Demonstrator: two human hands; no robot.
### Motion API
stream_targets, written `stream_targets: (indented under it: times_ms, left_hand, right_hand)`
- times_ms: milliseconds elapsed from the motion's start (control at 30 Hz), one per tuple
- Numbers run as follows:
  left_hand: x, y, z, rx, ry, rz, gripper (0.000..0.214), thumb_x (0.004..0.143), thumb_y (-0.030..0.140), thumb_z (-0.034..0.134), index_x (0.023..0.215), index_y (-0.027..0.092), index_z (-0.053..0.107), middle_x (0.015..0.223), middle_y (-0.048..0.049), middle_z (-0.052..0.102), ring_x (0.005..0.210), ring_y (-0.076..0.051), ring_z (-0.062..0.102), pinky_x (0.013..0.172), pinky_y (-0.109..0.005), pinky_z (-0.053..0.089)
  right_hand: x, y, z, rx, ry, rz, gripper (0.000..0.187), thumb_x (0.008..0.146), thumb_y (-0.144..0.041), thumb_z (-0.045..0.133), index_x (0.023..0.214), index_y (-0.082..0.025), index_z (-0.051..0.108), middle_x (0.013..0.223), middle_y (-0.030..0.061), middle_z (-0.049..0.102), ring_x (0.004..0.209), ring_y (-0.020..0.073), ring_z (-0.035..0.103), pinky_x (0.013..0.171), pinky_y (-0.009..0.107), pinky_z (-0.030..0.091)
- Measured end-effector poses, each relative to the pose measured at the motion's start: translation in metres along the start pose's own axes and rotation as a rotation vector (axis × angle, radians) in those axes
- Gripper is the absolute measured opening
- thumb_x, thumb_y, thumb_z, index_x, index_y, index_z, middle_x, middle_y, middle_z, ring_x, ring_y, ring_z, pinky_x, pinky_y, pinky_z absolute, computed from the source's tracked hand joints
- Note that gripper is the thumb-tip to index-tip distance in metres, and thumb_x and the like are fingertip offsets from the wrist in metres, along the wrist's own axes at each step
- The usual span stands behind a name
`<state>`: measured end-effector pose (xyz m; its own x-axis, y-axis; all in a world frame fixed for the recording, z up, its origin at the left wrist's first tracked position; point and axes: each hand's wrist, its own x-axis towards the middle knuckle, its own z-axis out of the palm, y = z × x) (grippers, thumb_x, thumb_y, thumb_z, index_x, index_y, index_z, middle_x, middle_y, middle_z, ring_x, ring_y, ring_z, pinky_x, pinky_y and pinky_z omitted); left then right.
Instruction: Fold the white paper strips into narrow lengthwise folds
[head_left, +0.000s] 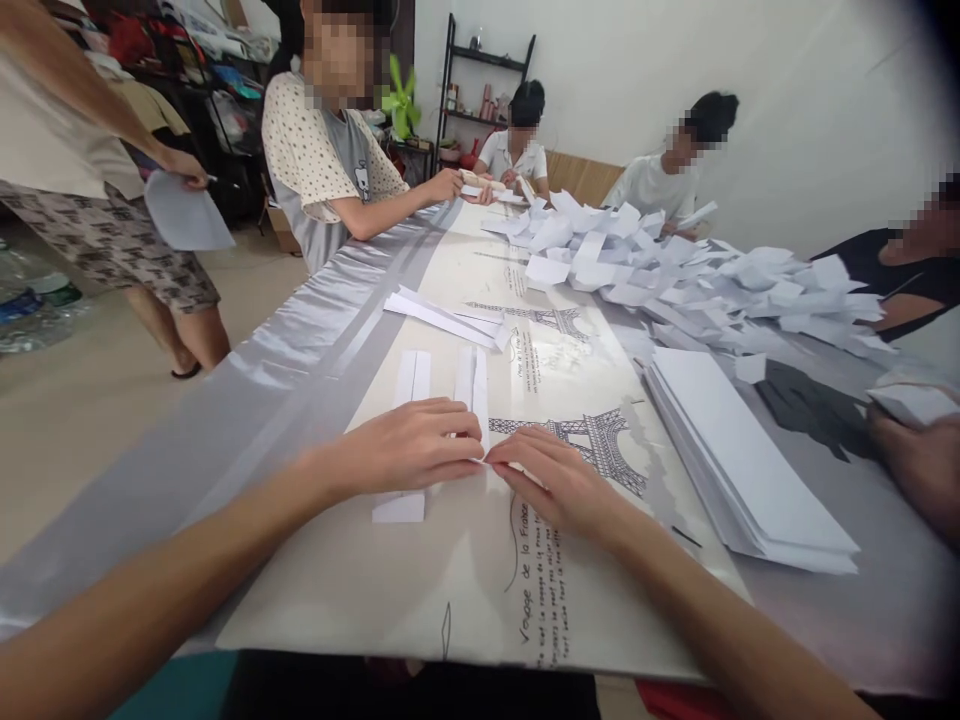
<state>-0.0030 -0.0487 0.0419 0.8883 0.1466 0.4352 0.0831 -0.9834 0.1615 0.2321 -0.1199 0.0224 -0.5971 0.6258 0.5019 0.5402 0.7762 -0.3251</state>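
My left hand lies on a folded white paper strip, fingers curled together and pressing its near end. My right hand meets it from the right, fingertips pinching the same strip's near edge. A second folded strip runs under my left hand, its near end showing below the wrist. Both strips rest on a cream board printed with Eiffel Tower drawings.
A stack of white sheets lies to my right. A heap of folded papers fills the far right of the table. More strips lie ahead. Several people sit or stand around the grey-covered table; another person's hand holds paper at the right.
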Motion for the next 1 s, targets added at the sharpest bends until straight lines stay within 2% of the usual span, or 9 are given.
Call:
stream_targets:
  times_ms: [67, 133, 300, 533, 633, 733, 900, 1000]
  left_hand:
    - [0.000, 0.001, 0.004, -0.062, 0.122, -0.026, 0.022, 0.104, 0.023, 0.049, 0.093, 0.017, 0.067, 0.091, -0.0063, 0.071, 0.085, -0.017, 0.062, 0.081, -0.031, 0.049]
    - [0.000, 0.002, 0.008, -0.146, 0.189, -0.053, 0.019, 0.103, 0.023, 0.052, 0.094, 0.017, 0.068, 0.088, -0.0052, 0.072, 0.082, -0.016, 0.064, 0.079, -0.030, 0.050]
    - [0.001, 0.006, 0.009, -0.177, 0.217, -0.076, 0.016, 0.101, 0.020, 0.055, 0.096, 0.016, 0.070, 0.089, -0.0065, 0.072, 0.082, -0.016, 0.064, 0.077, -0.030, 0.052]
    - [0.002, 0.005, 0.005, -0.246, 0.350, -0.070, 0.014, 0.097, 0.017, 0.060, 0.102, 0.019, 0.073, 0.095, -0.0076, 0.074, 0.084, -0.017, 0.068, 0.076, -0.031, 0.056]
    - [0.003, 0.006, 0.008, -0.242, 0.397, -0.037, 0.015, 0.096, 0.012, 0.061, 0.103, 0.020, 0.072, 0.091, -0.0062, 0.075, 0.081, -0.017, 0.068, 0.075, -0.031, 0.057]
    - [0.005, 0.008, 0.008, -0.220, 0.399, -0.044, 0.015, 0.096, 0.013, 0.061, 0.103, 0.020, 0.072, 0.090, -0.0054, 0.074, 0.080, -0.016, 0.067, 0.074, -0.030, 0.056]
    - [0.004, 0.006, 0.001, -0.168, 0.326, -0.054, 0.011, 0.097, 0.017, 0.060, 0.102, 0.019, 0.070, 0.090, -0.0062, 0.072, 0.083, -0.017, 0.066, 0.078, -0.031, 0.055]
    - [0.003, 0.006, 0.000, -0.205, 0.347, -0.045, 0.008, 0.097, 0.016, 0.061, 0.101, 0.019, 0.068, 0.089, -0.0063, 0.070, 0.081, -0.016, 0.064, 0.077, -0.030, 0.055]
  right_hand:
    - [0.001, -0.001, 0.000, 0.087, 0.074, 0.053, 0.013, 0.103, -0.014, 0.048, 0.104, -0.019, 0.060, 0.089, 0.0051, 0.068, 0.080, 0.0172, 0.062, 0.073, 0.034, 0.053]
    - [0.002, -0.002, 0.000, 0.149, 0.126, 0.061, 0.012, 0.101, -0.012, 0.050, 0.103, -0.020, 0.060, 0.087, 0.0050, 0.067, 0.079, 0.0172, 0.060, 0.070, 0.033, 0.052]
    - [0.004, -0.005, 0.001, 0.177, 0.179, 0.032, 0.014, 0.100, -0.011, 0.051, 0.102, -0.020, 0.061, 0.086, 0.0052, 0.066, 0.077, 0.0171, 0.059, 0.067, 0.033, 0.052]
    - [0.006, -0.008, -0.001, 0.223, 0.235, 0.153, 0.015, 0.100, -0.014, 0.053, 0.100, -0.022, 0.065, 0.084, 0.0034, 0.067, 0.073, 0.0159, 0.060, 0.064, 0.032, 0.052]
    - [0.007, -0.009, 0.002, 0.225, 0.262, 0.138, 0.013, 0.098, -0.013, 0.055, 0.099, -0.022, 0.064, 0.084, 0.0029, 0.067, 0.073, 0.0159, 0.059, 0.065, 0.032, 0.052]
    - [0.007, -0.010, 0.004, 0.203, 0.297, 0.118, 0.013, 0.098, -0.012, 0.055, 0.099, -0.022, 0.063, 0.085, 0.0039, 0.066, 0.074, 0.0163, 0.060, 0.065, 0.032, 0.053]
    - [0.009, -0.010, 0.003, 0.184, 0.301, 0.067, 0.016, 0.099, -0.011, 0.053, 0.101, -0.022, 0.065, 0.090, 0.0058, 0.068, 0.081, 0.0174, 0.064, 0.069, 0.033, 0.057]
    - [0.009, -0.009, 0.002, 0.195, 0.300, 0.043, 0.017, 0.098, -0.010, 0.054, 0.100, -0.022, 0.065, 0.091, 0.0057, 0.069, 0.081, 0.0171, 0.064, 0.069, 0.033, 0.058]
